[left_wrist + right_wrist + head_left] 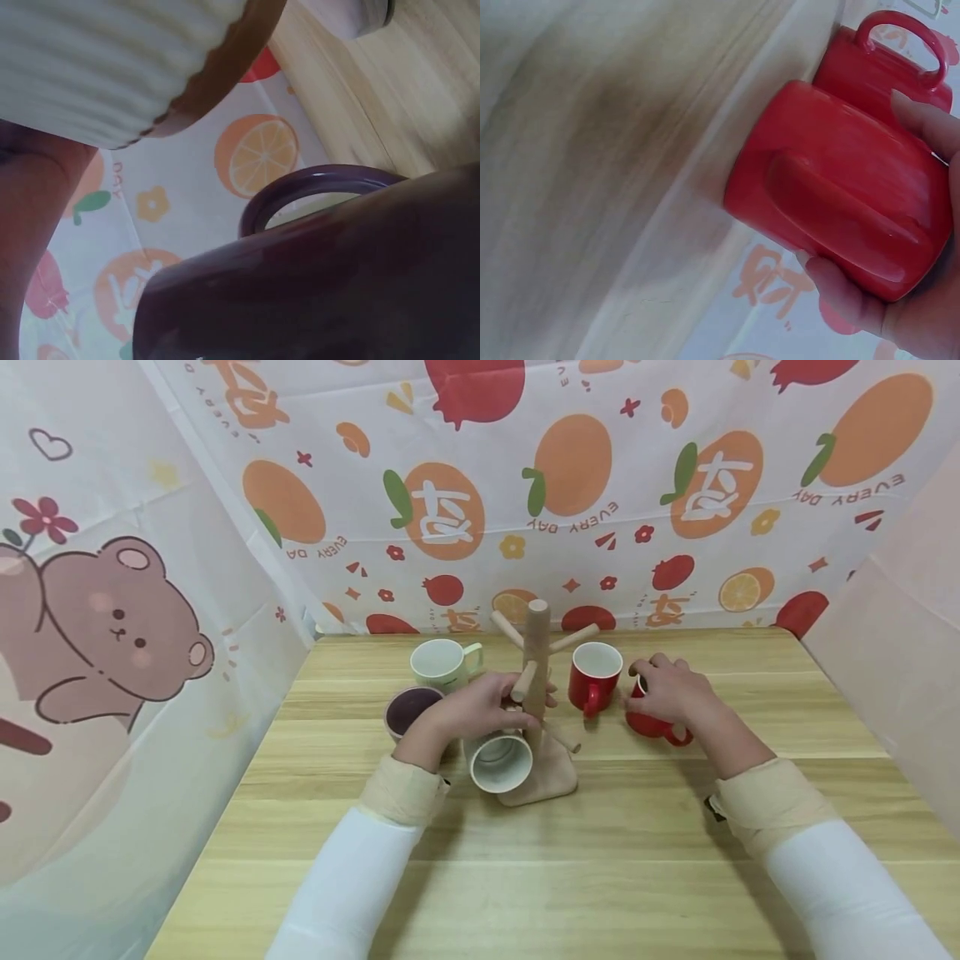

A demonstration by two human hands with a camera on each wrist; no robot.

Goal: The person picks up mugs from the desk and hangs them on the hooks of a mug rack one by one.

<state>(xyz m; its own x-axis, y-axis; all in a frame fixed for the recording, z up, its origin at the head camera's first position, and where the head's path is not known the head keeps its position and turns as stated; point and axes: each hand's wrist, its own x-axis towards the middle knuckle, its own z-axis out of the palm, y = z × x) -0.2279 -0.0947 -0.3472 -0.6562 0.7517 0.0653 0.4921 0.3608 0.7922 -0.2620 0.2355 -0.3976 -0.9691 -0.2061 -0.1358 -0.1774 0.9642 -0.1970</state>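
Observation:
In the head view my left hand (483, 706) grips the post of a wooden mug tree (537, 652), thumb in front and fingertips showing past the far side. Under that hand is a white mug (480, 760), its mouth facing me; the left wrist view shows a ribbed white wall (112, 60) with a brown band. How it meets its peg is hidden. On the right, my right hand (675, 689) holds a red mug (647, 724) from above. The right wrist view has thumb and fingers on opposite sides of this mug (840, 165), its handle outward.
A second red mug (595, 681) stands between the tree and my right hand. Left of the tree are a pale green mug (435, 672) and a dark purple mug (322, 292), close to my left forearm. Printed cloth (495, 502) hangs behind the wooden table (570, 877).

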